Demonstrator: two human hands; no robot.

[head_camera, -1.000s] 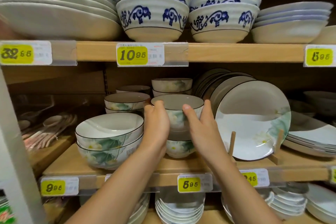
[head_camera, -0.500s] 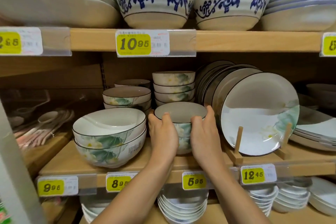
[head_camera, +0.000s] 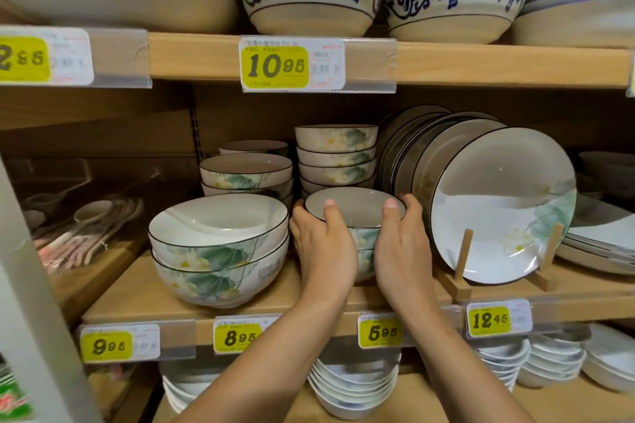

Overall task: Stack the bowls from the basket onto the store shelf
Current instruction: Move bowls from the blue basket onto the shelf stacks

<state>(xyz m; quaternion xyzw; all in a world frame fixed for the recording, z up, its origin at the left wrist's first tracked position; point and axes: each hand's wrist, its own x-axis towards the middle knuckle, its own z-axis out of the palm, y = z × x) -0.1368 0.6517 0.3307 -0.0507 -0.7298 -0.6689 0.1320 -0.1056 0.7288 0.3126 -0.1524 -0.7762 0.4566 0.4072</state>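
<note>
Left grip (head_camera: 323, 251) and right grip (head_camera: 402, 251) curl around the lotus bowl (head_camera: 354, 208) from opposite sides; it stands upright, centred between them, nested on another bowl (head_camera: 366, 263).

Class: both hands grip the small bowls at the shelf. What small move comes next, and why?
Probably loosen both hands and draw them back: left hand and right hand grip the bowls, which seem to sit level on the shelf.
</note>
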